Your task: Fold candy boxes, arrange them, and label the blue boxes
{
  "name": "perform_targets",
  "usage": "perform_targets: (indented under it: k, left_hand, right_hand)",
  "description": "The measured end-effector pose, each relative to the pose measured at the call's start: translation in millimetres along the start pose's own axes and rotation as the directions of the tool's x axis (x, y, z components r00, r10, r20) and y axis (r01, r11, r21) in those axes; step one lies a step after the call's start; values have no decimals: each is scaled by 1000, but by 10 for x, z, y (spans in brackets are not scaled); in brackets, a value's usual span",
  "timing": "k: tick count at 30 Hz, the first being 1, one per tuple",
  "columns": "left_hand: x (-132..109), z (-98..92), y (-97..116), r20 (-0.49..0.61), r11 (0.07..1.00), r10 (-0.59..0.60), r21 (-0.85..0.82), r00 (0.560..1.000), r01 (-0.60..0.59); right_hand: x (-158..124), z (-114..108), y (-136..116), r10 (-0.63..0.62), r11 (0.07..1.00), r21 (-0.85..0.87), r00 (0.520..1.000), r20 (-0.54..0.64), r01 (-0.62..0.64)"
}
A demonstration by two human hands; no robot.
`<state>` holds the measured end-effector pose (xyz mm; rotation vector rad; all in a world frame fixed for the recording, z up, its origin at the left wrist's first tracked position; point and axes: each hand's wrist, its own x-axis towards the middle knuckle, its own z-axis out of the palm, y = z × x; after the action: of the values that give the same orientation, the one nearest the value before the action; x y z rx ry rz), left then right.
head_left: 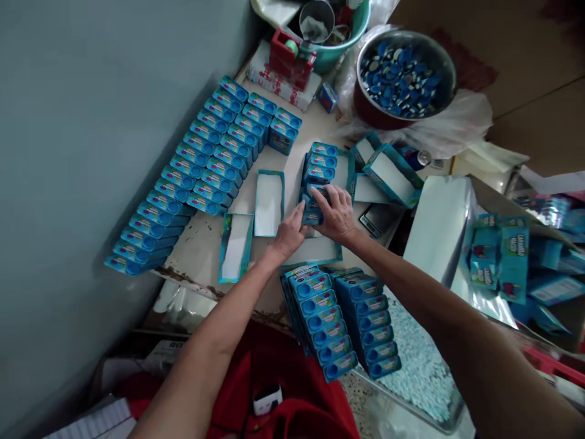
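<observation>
My right hand [337, 214] curves over a small blue box [314, 216], its thumb and fingers around the top. The fingertips of my left hand [289, 234] press against the near left side of that same box. It sits at the near end of a short row of like boxes [322, 161] in a shallow blue tray [343, 172]. Just left of the hands lie two open trays with white insides, one upright to me [270, 204] and one nearer [236, 247]. Another tray [315, 250] lies partly under my wrists.
Long rows of blue boxes [187, 149] stand along the wall. Two more stacks [326, 326] stand at the table's near edge, beside a metal tray of pale blue pieces [418, 366]. A steel bowl [359, 91] of blue caps and a red tape dispenser [292, 61] are at the back.
</observation>
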<state>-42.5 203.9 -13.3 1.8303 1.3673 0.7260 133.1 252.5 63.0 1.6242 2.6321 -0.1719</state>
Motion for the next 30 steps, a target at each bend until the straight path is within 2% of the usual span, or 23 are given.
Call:
perform_targets:
  k: [4, 6, 9, 11, 13, 15, 18, 19, 21, 23, 25, 27, 30]
  left_hand:
    - [85, 62, 121, -92, 995, -70, 60, 993, 75]
    - [150, 88, 201, -87, 992, -75, 92, 993, 83]
    - [237, 72, 282, -39, 981, -114, 152, 993, 119]
    - [194, -71, 293, -6, 974, -123, 192, 992, 122]
    - [14, -381, 261, -27, 969, -82, 233, 996, 86]
    - [-265, -849, 159, -155, 952, -48, 293, 987, 92]
    - [-654, -1668, -150, -425, 881, -101, 382, 900, 280]
    - [-734, -1912, -282, -448, 861, -103, 407, 888, 305]
    - [-810, -2280, -548, -401, 839, -96, 460, 911, 291]
    - [-815, -2471, -771, -279, 840, -72, 501, 958, 209]
    - [-808, -2529, -922, -201, 850, -42, 507, 979, 141]
    - [-840, -2531, -1002, -238, 858, -35, 491, 971, 151]
    - [-1028, -2533, -1009, -376, 870, -60, 435, 925, 233]
  right_hand:
    - [101, -24, 59, -82, 997, 18, 996, 33, 82]
    - [134, 66, 129, -82, 996, 23, 996, 20, 82]
    - [160, 248, 265, -17, 999, 51, 1000, -12, 17]
    - [180, 289, 310, -16, 997, 71, 1000, -9, 17]
    - [225, 216, 226, -2, 997, 78, 1000, 18, 1]
    - [316, 59, -58, 8, 994, 108, 999, 42, -13]
    - [558, -153, -834, -105, 967, 234, 994, 18, 98]
    - [657, -179, -1136, -147, 955, 259, 989, -4, 143]
    - [847, -137, -1702, -187, 949, 251, 982, -30, 189]
    - [990, 1, -2134, -213, 952, 214, 976, -42, 217]
    - [1061, 174, -2406, -226, 956, 178, 972, -59, 233]
    - [1063, 320, -2560, -203, 965, 152, 976, -82, 213]
    - [971, 418, -2709, -124, 983, 123, 986, -110, 137]
